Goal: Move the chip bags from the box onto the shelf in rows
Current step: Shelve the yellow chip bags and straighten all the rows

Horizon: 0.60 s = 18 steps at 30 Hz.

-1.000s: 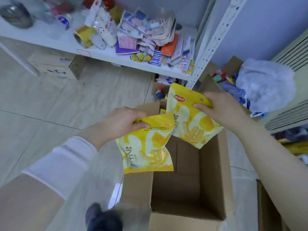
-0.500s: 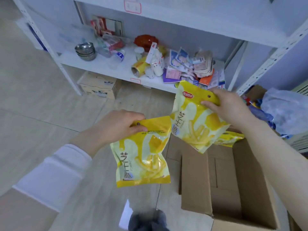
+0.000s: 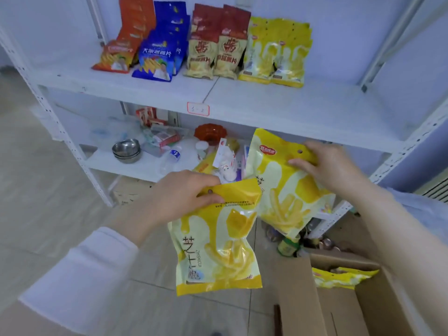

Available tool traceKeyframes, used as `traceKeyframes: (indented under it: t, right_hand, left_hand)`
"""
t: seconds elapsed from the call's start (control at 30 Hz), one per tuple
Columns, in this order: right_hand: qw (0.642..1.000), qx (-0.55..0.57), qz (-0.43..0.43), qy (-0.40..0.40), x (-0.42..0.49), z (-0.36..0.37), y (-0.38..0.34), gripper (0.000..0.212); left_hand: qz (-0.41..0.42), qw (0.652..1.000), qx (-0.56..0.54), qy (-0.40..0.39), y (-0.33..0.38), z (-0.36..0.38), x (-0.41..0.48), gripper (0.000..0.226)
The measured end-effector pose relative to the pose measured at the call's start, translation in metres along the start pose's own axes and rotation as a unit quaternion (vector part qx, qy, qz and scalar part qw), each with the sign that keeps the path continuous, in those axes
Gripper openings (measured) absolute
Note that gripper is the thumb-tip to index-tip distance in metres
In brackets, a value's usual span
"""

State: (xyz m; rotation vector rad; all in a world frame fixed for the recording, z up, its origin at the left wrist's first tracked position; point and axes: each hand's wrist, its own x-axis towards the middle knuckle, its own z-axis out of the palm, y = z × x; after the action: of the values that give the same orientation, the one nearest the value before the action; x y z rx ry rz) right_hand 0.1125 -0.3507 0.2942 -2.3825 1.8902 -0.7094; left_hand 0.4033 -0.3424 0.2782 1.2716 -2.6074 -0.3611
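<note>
Head view, step: carrying two yellow chip bags from the cardboard box (image 3: 303,297) up toward the shelf (image 3: 278,110).
Left hand (image 3: 179,197): fingers pinched shut on the top edge of the lower yellow bag (image 3: 215,246), which hangs free.
Right hand (image 3: 332,163): fingers closed on the top edge of the upper yellow bag (image 3: 283,190).
Next move, judged: lift both and stand them by the yellow rows (image 3: 274,52).
Counts: two bags in hand; one yellow bag (image 3: 339,277) visible in the box; shelf rows: one orange, one blue, two red, two yellow.
</note>
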Motion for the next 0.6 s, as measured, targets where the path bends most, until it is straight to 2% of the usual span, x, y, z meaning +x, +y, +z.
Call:
traceKeyframes:
  t: [0.13, 0.23, 0.37, 0.6]
  right_hand:
    - [0.999, 0.023, 0.012, 0.037, 0.056, -0.017, 0.021, 0.028]
    - [0.998, 0.015, 0.002, 0.06, 0.092, -0.03, 0.032, 0.028]
    - [0.997, 0.001, 0.009, 0.074, 0.141, -0.04, 0.051, 0.027]
    - [0.992, -0.017, 0.069, 0.107, 0.238, -0.04, 0.089, 0.025]
  left_hand:
    - [0.028, 0.999, 0.028, -0.001, -0.016, -0.034, 0.062, 0.032]
    - [0.062, 0.998, 0.019, 0.025, -0.031, -0.054, 0.102, 0.024]
    - [0.077, 0.996, 0.021, 0.046, -0.059, -0.075, 0.16, 0.031]
    - [0.125, 0.989, -0.014, 0.073, -0.112, -0.114, 0.285, 0.028]
